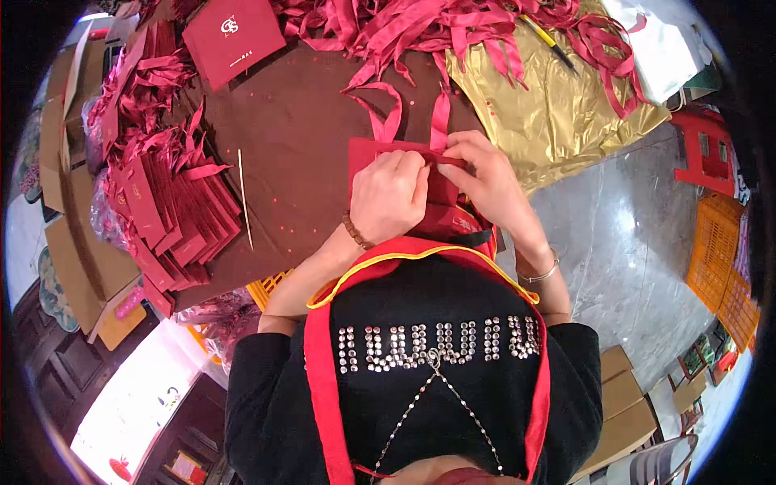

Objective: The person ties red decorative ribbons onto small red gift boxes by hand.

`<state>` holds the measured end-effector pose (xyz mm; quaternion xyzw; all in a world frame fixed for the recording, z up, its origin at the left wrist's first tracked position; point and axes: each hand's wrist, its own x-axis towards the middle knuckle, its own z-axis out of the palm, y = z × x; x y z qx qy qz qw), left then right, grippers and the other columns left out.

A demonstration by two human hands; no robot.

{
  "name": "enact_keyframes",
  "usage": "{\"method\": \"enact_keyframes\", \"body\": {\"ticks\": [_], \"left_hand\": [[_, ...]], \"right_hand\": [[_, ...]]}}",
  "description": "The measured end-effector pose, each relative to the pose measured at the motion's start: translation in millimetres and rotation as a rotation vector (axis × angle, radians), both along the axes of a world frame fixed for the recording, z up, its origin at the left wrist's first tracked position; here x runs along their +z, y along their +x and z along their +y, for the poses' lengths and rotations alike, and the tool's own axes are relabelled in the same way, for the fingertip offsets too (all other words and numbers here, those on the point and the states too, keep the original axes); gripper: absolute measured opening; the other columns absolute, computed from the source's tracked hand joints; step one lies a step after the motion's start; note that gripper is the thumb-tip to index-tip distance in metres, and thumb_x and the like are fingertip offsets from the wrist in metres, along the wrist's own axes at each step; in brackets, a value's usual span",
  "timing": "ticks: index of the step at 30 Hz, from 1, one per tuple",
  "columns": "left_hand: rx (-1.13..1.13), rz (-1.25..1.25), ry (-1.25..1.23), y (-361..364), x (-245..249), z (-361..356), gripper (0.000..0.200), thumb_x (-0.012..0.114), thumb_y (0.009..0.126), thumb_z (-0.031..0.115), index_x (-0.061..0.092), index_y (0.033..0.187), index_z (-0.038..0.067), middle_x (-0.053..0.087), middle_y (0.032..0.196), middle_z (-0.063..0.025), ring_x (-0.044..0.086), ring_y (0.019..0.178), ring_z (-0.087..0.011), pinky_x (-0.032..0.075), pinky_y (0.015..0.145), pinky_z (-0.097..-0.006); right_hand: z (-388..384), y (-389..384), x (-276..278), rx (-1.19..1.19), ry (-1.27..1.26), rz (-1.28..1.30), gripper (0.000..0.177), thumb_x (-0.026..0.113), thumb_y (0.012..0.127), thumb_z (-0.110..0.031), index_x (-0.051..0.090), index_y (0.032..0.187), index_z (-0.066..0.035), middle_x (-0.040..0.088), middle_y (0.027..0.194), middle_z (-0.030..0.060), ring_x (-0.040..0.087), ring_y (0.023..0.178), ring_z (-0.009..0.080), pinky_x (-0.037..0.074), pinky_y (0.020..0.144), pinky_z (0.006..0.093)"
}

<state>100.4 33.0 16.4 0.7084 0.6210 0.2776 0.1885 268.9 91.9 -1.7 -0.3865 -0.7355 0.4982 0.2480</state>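
A dark red paper gift bag point(364, 153) lies at the table's near edge, in front of my body. Two pink-red ribbon handles point(440, 117) stretch away from it across the table. My left hand point(390, 192), with a beaded bracelet on its wrist, is closed over the upper part of the bag, fingers curled in. My right hand point(487, 176) pinches at the bag's opening beside it, thumb and fingers bent together. The fingertips of both hands nearly meet there, and what exactly lies between them is partly hidden.
Flat dark red bags with ribbons point(174, 218) are stacked at the left. Another red bag point(234, 39) lies at the back. Loose ribbons point(420, 32) heap along the far side, next to gold sheeting point(558, 113) and a yellow-black pen-like tool point(550, 42). A thin pale stick point(244, 198) rests on the brown table point(299, 178).
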Motion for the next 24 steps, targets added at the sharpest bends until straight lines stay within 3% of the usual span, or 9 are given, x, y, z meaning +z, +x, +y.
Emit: {"method": "enact_keyframes", "body": {"ticks": [7, 13, 24], "left_hand": [[-0.067, 0.147, 0.052, 2.2, -3.3, -4.4, 0.007, 0.059, 0.079, 0.004, 0.053, 0.077, 0.002, 0.055, 0.069, -0.0144, 0.056, 0.065, -0.0333, 0.045, 0.058, -0.0421], [-0.061, 0.053, 0.025, 2.3, 2.3, 0.2, 0.007, 0.059, 0.078, 0.004, 0.052, 0.076, 0.002, 0.055, 0.069, -0.0146, 0.056, 0.064, -0.0329, 0.046, 0.058, -0.0420], [-0.060, 0.149, -0.040, 5.8, 10.8, 3.5, 0.009, 0.059, 0.077, 0.006, 0.052, 0.073, 0.002, 0.055, 0.067, -0.0154, 0.057, 0.063, -0.0335, 0.045, 0.056, -0.0442]], "right_hand": [[0.6, 1.7, 2.3, -0.006, -0.044, 0.003, 0.016, 0.064, 0.080, -0.006, 0.061, 0.091, 0.004, 0.057, 0.105, 0.0137, 0.058, 0.096, 0.0260, 0.045, 0.081, 0.0315], [-2.8, 0.3, 2.1, -0.032, -0.005, 0.007, 0.015, 0.064, 0.080, -0.006, 0.061, 0.091, 0.003, 0.057, 0.106, 0.0142, 0.057, 0.098, 0.0269, 0.045, 0.082, 0.0314], [-3.0, 2.8, -0.5, -0.032, -0.024, 0.020, 0.016, 0.064, 0.080, -0.006, 0.061, 0.092, 0.004, 0.057, 0.105, 0.0122, 0.057, 0.094, 0.0241, 0.045, 0.077, 0.0308]]}}
